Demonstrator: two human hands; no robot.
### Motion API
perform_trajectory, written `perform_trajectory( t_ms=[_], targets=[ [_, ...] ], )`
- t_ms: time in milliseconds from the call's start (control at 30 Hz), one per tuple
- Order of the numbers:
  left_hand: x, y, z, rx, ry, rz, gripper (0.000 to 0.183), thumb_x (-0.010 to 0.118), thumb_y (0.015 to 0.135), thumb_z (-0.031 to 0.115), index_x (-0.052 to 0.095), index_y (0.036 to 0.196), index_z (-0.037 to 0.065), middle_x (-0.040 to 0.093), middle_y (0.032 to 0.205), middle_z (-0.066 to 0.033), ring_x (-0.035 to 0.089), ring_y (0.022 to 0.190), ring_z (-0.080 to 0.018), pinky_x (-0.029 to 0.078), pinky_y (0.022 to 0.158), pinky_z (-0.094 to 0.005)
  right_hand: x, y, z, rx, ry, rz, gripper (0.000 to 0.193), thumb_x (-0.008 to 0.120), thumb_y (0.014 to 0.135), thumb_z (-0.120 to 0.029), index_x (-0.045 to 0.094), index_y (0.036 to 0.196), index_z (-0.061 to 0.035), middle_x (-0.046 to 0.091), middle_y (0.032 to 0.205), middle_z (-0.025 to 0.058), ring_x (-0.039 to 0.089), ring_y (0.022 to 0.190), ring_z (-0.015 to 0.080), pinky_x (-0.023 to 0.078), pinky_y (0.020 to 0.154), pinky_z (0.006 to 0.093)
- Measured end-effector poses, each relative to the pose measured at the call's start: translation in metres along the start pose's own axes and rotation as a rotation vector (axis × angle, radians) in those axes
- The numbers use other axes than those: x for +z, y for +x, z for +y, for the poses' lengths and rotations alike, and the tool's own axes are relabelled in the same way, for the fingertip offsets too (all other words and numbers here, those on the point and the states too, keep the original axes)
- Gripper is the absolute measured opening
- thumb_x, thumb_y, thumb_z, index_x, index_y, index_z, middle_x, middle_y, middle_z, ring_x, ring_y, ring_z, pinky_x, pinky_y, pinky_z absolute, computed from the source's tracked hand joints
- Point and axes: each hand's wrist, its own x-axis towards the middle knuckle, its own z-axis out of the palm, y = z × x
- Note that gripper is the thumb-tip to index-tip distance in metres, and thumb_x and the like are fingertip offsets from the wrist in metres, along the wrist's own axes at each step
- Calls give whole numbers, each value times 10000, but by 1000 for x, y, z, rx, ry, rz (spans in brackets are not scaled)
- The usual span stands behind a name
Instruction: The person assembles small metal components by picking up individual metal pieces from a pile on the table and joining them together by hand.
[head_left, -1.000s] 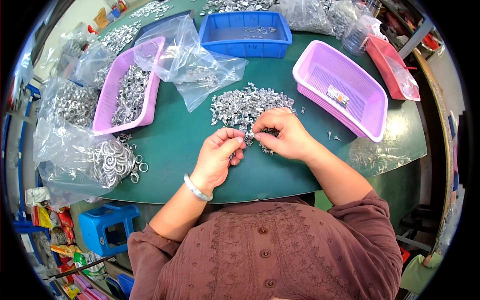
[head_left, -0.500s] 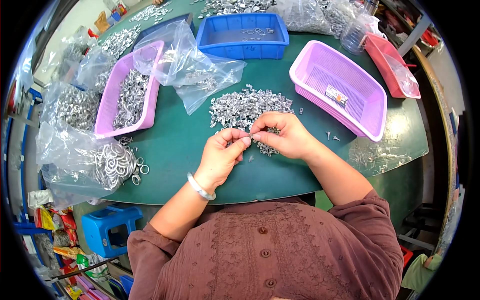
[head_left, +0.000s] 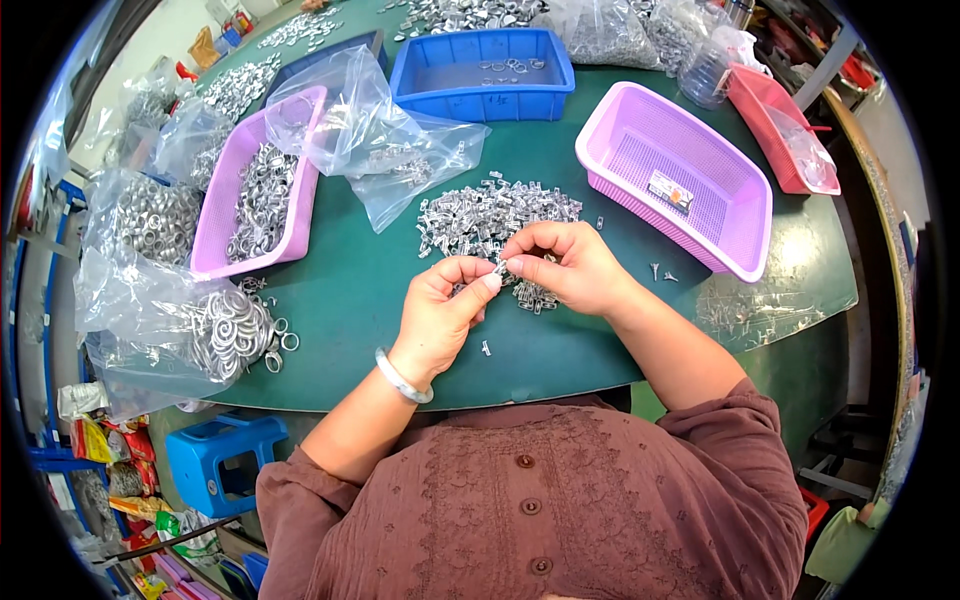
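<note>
Both hands meet at the near edge of a pile of small silvery metal pieces [head_left: 485, 215]. My left hand [head_left: 445, 300], with a pale bangle [head_left: 402, 378] on its wrist, is closed in a pinch on a small metal piece [head_left: 500, 267]. The thumb and forefinger of my right hand [head_left: 570, 268] are pinched on that same piece from the other side. The fingertips cover most of it. One loose metal piece [head_left: 486, 348] lies on the green table [head_left: 560, 350], nearer to me than the hands.
A purple basket of metal rings [head_left: 205, 240] and clear bags [head_left: 110, 300] stand at left, beside a heap of rings [head_left: 232, 335]. A purple basket [head_left: 755, 262] and a red tray [head_left: 745, 120] are at right. A blue tray [head_left: 480, 105] sits beyond the pile.
A loose metal piece now lies on the table below my hands, where a blurred speck showed before. Both hands have stayed pinched together in nearly the same place.
</note>
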Motion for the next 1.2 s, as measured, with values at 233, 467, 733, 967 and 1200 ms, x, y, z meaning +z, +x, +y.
perform_trajectory(
  t_ms=[233,467,733,967,1200],
  targets=[
    [0,1,1,44,-13,23,115,621,796,100,588,894,51,549,706,36,463,552,-27,365,485,-148,0,2,-2,12,-7,-17,102,602,791,-55,613,881,-8,579,802,-2,512,722,47,420,629,197],
    [-1,1,1,139,101,43,122,614,795,76,587,910,42,548,709,37,460,561,-18,369,498,-145,1,4,-3,-33,-22,-17,92,605,777,-32,613,866,-7,577,801,2,505,712,49,412,613,197],
    [-1,0,4,147,39,9,134,612,791,50,597,919,14,532,715,38,445,601,-18,373,532,-146,2,4,-4,-81,-72,8,80,610,767,-25,612,846,-8,578,793,7,512,710,59,415,618,206],
    [-2,1,0,148,51,7,168,635,781,82,583,933,31,555,725,28,458,574,-20,372,501,-142,3,4,-4,-255,-196,8,62,610,754,-24,606,815,-12,588,774,42,551,707,102,439,629,229],
    [-4,1,-2,158,53,26,144,626,789,80,585,922,41,560,727,29,467,577,-18,372,501,-139,5,4,-6,-225,-162,23,112,610,743,-6,597,854,-18,583,768,42,561,707,109,452,624,231]
  ],
)
